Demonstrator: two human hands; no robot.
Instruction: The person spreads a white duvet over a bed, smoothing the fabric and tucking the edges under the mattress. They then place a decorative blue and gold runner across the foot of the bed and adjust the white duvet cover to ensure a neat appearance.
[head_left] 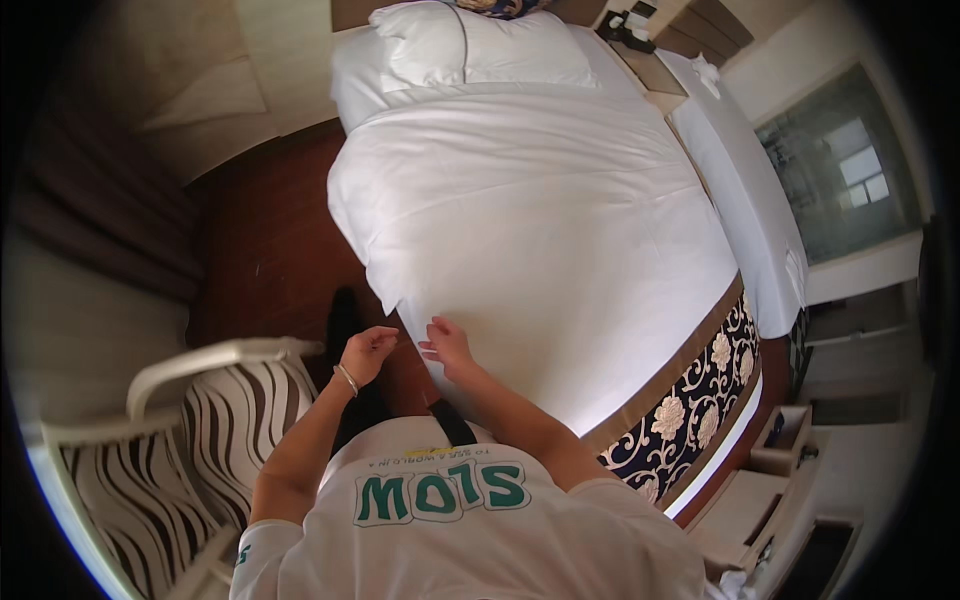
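the white duvet [540, 230] is spread over the bed; its near corner is touched by the right hand [447, 345], fingers apart; the left hand [368, 352] hovers beside, loosely curled, holding nothing; the smoothed corner could be creased by a careless tug.

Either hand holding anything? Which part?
Nothing clearly held. The right hand rests on the near side edge of the white duvet, fingers spread. The left hand is loosely curled beside that edge, apparently empty.
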